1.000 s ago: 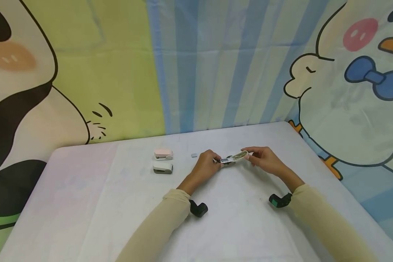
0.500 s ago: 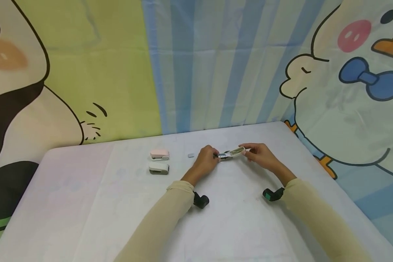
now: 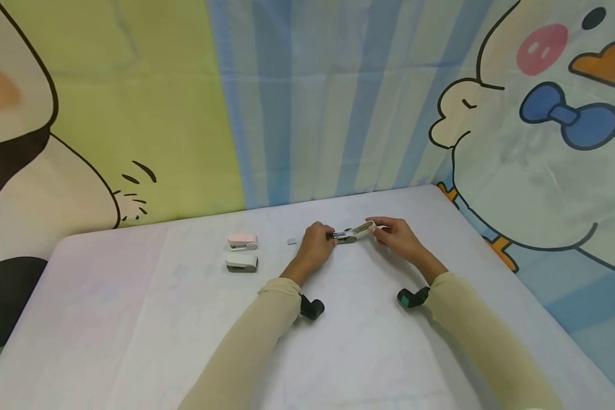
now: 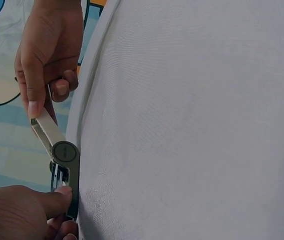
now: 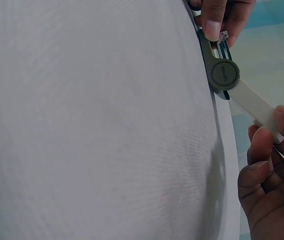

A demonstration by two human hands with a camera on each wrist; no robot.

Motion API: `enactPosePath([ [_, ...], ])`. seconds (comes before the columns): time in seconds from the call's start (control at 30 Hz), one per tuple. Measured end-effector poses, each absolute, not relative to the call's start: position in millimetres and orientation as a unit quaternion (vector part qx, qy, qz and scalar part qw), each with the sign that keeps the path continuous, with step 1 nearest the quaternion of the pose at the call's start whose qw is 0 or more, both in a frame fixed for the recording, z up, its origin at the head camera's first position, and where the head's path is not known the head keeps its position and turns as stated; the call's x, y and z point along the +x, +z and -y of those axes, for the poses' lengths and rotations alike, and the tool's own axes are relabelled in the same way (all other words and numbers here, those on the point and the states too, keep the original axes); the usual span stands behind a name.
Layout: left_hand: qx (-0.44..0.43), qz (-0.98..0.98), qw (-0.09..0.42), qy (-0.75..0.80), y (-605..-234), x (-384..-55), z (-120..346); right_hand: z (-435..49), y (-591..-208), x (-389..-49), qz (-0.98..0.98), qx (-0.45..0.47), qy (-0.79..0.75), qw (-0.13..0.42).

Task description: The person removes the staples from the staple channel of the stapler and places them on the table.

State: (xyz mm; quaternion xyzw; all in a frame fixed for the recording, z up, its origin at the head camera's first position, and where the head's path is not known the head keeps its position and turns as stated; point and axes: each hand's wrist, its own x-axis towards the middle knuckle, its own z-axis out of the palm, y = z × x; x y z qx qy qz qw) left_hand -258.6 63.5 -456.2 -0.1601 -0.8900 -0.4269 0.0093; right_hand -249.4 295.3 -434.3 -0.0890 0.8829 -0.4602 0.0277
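Between the two hands a white and grey-green stapler [image 3: 345, 240] is spread wide at its round hinge. My left hand [image 3: 315, 246] grips its dark base end, and in the left wrist view the left thumb [image 4: 60, 192] lies at the metal staple channel. The right hand [image 3: 397, 236] pinches the tip of the raised white top arm [image 5: 254, 102] between thumb and fingers. Left of the left hand, a small grey block [image 3: 291, 241], perhaps a strip of staples, lies on the table. Whether staples sit in the channel is too small to tell.
A pink stapler [image 3: 242, 241] and a white and grey-green stapler [image 3: 242, 263] rest side by side on the white-covered table [image 3: 148, 319], left of the hands. A cartoon-printed curtain [image 3: 307, 102] hangs behind the table's back edge.
The head view has shifted slightly, so everything sits further left in it. Both hands keep their hold on the spread stapler, and its angle looks about the same.
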Motion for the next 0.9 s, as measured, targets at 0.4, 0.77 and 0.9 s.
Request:
enactPosePath([
  [0.4, -0.157, 0.894, 0.001, -0.420, -452.9, -258.9, -50.6, -283.6, -429.0, -252.0, -0.881, -0.069, -0.468, 0.025],
  [0.77, -0.145, 0.895, -0.019, -0.420, -441.3, -253.9, -27.0, -273.8, -421.5, -248.5, -0.882, -0.108, -0.449, -0.090],
  [0.9, -0.150, 0.890, -0.027, -0.429, -437.3, -251.8, -11.5, -264.7, -418.7, -246.7, -0.896, -0.147, -0.407, -0.103],
])
